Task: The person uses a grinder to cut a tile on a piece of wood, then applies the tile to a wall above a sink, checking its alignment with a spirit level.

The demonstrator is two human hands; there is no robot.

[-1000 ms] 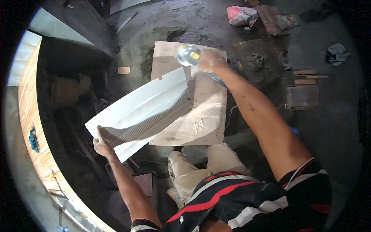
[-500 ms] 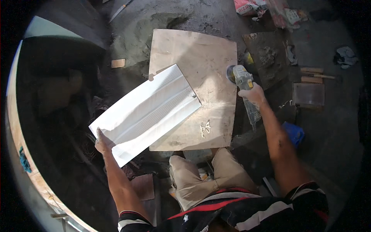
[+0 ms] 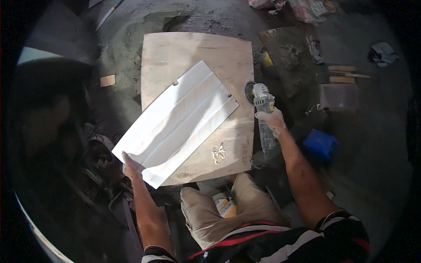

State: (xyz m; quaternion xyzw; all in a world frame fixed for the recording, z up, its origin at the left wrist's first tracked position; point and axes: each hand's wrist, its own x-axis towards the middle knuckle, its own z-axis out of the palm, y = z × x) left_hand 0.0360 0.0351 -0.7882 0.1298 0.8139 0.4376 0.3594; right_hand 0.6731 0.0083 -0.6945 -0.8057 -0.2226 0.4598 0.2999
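Observation:
A white tile (image 3: 180, 127) with faint grey ribbed bands lies slantwise over a worn wooden board (image 3: 197, 48). It has a small notch in its upper edge and a dark chipped spot near its far right end. My left hand (image 3: 131, 166) grips the tile's near left corner, thumb on top; the fingers beneath are hidden. In my right hand (image 3: 272, 122) is a dusty angle grinder (image 3: 264, 98), held by its body. Its disc (image 3: 250, 92) stands at the board's right edge, apart from the tile. Whether the disc spins, I cannot tell.
White scraps (image 3: 219, 153) lie on the board's near part. To the right are a blue container (image 3: 321, 144), a square grey plate (image 3: 339, 97) and a wood-handled tool (image 3: 351, 75). Plastic bags (image 3: 307, 9) lie at the far right; a small tan piece (image 3: 107, 80) sits left of the board.
The tile and my left hand have moved right, farther over the board. My right hand still holds the grinder, now slightly nearer to me. The view has shifted too.

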